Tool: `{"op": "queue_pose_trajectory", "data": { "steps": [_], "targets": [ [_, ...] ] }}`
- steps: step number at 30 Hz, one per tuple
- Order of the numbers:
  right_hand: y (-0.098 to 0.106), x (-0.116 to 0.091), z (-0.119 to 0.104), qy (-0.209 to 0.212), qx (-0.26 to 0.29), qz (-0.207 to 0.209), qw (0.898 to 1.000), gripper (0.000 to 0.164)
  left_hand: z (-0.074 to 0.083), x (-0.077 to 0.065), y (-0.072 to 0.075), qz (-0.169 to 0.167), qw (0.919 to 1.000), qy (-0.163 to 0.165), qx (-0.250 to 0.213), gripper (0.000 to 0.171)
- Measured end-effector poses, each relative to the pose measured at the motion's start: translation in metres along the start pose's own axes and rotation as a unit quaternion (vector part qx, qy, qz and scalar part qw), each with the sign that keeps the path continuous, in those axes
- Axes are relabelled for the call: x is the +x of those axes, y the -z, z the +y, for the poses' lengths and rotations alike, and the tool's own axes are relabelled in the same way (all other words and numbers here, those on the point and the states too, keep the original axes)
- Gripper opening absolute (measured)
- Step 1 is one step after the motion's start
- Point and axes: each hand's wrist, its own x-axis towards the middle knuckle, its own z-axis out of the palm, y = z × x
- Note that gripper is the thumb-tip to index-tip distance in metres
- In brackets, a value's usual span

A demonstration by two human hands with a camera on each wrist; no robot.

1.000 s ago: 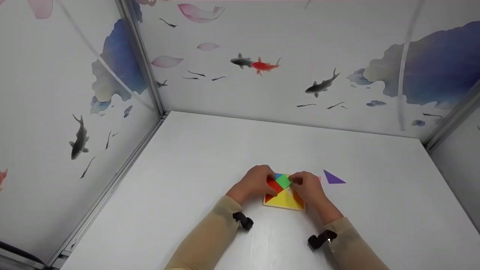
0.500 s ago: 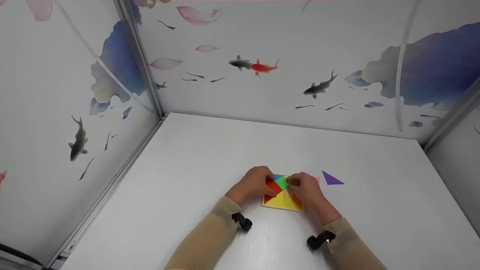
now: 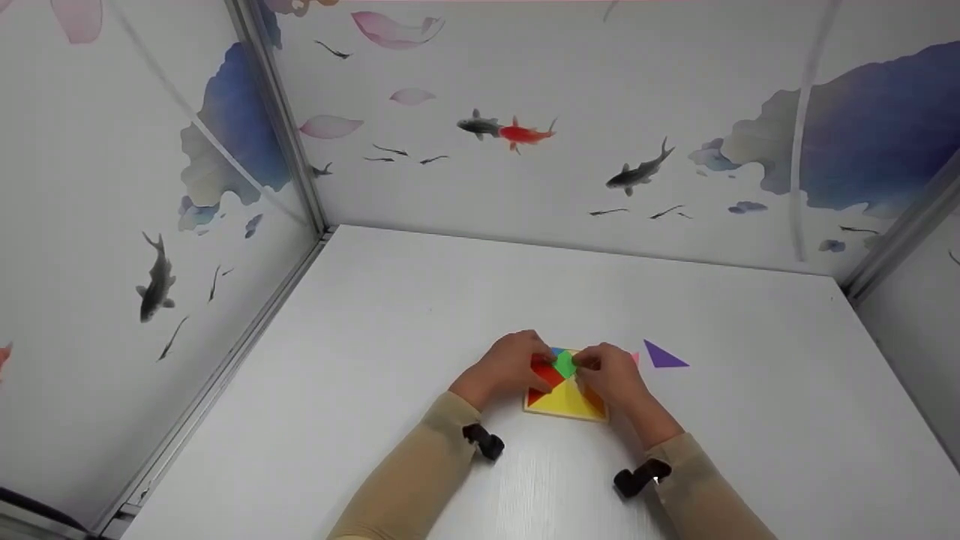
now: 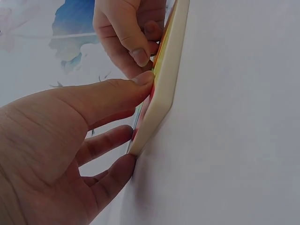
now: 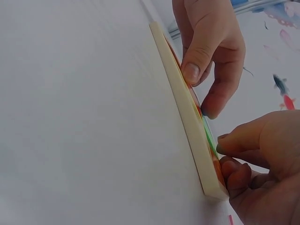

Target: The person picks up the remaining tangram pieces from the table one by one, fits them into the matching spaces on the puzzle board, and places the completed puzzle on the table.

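Observation:
A shallow wooden tangram tray [image 3: 566,416] lies on the white table, its pale side wall [image 4: 169,65] close in the left wrist view. Inside sit a yellow triangle [image 3: 562,403], red pieces [image 3: 546,376], and a partly hidden blue piece. My left hand [image 3: 510,361] holds the tray at its left side, thumb on the red and an index fingertip by the green square [image 3: 564,364]. At the square's right corner, my right hand [image 3: 611,373] pinches it with thumb and index; its other fingers are curled over the orange area in the right wrist view.
A purple triangle [image 3: 664,355] lies on the table right of the tray. A pink piece [image 3: 636,358] peeks out from behind the right hand. White panels printed with fish [image 3: 525,135] and petals stand behind and to the left of the table.
The left index finger has shifted right, onto the green square's left edge. The green square has turned slightly and now shows less of itself. The right hand has barely moved.

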Motion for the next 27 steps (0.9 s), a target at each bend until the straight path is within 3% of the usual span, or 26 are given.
{"op": "queue_pose_trajectory", "data": {
  "steps": [6, 17, 27],
  "targets": [
    [0.002, -0.001, 0.0, -0.003, 0.012, -0.002, 1.0, 0.026, 0.002, -0.001, 0.002, -0.018, 0.9997, -0.004, 0.014, 0.04],
    [0.005, 0.0, 0.001, -0.007, 0.042, 0.003, 0.999, 0.029, 0.003, -0.002, 0.001, -0.014, 0.9998, 0.015, 0.004, 0.04],
    [0.011, 0.0, -0.002, -0.011, 0.067, 0.017, 0.998, 0.026, 0.002, -0.002, 0.002, -0.013, 0.9999, -0.002, 0.007, 0.039]
  ]
}}
